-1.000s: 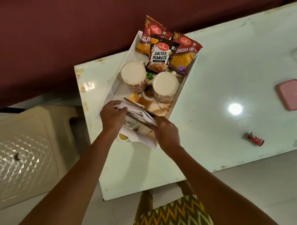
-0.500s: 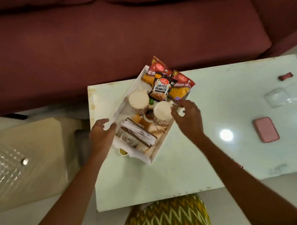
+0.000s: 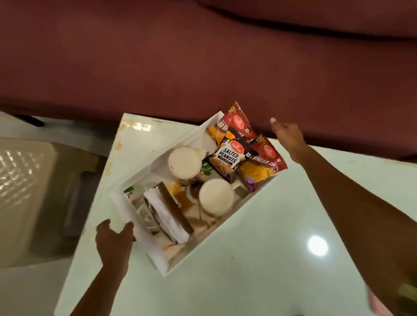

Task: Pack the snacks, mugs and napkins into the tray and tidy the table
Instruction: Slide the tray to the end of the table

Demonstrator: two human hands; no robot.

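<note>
A white tray (image 3: 123, 204) lies at an angle on the pale green table (image 3: 243, 263). Inside it stand two white mugs (image 3: 185, 161) (image 3: 216, 196), a brown holder with white napkins (image 3: 168, 213), and three snack packets: salted peanuts (image 3: 229, 157), a red bhujia sev pack (image 3: 262, 165) and another red pack (image 3: 234, 123). My left hand (image 3: 114, 240) is at the tray's near left end, thumb and fingers touching its rim. My right hand (image 3: 286, 133) hovers past the tray's far right corner, beside the red packs, fingers extended and holding nothing.
A maroon sofa (image 3: 198, 50) runs along the table's far side. A beige plastic stool (image 3: 18, 194) stands to the left of the table. A bright light reflection (image 3: 317, 245) shows on the table at right.
Both hands left the napkin holder. My left hand went to the tray's near end, my right hand reached out to its far end. The view has turned.
</note>
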